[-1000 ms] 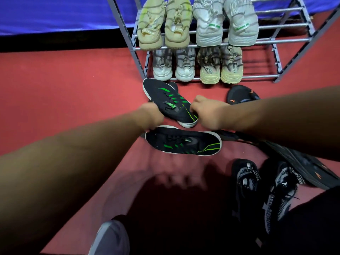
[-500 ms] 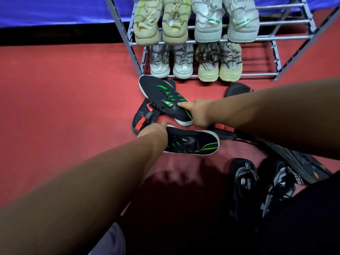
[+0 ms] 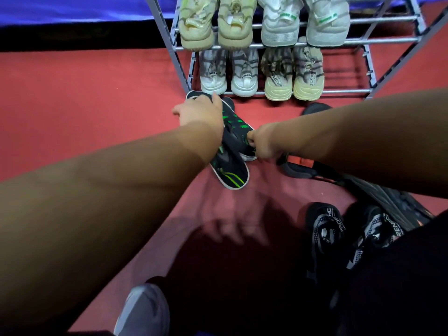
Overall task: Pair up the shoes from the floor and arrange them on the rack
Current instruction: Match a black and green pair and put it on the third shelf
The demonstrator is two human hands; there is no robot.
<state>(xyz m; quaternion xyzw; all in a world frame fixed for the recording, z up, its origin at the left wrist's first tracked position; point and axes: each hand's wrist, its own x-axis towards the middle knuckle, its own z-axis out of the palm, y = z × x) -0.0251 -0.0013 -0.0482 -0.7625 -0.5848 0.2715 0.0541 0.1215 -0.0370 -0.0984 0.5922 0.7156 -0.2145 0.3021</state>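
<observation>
A black mesh trainer with green stripes (image 3: 238, 124) lay on the red carpet floor (image 3: 72, 105) just in front of the grey metal tube rack (image 3: 363, 41), its toe toward the rack. Its matching twin (image 3: 230, 173) lay against its near side, the two overlapping and pointing much the same way. This looked like the pairing step, with the shoes being drawn together so they could go up as one.

The right hand (image 3: 264, 145) was curled, thumb and fingers pinching the heel collar of the farther trainer. That is a sensible hold, since the stiff heel gives a firm handle for lifting. The left hand (image 3: 198, 112) lay over the toe ends, and its forearm hid the front of the twin. Whether it gripped either shoe or only steadied them could not be told.

The rack already carried a beige pair (image 3: 197, 32) and a pale grey pair (image 3: 281, 27) on the upper bars, with a white pair (image 3: 213, 76) and a cream pair (image 3: 278, 81) below, all heels outward. The bars to their right were bare, probably the room left for this pair. A black-and-white knit pair (image 3: 324, 226) and some dark shoes (image 3: 303, 170) under the right forearm were on the floor, not yet sorted.
</observation>
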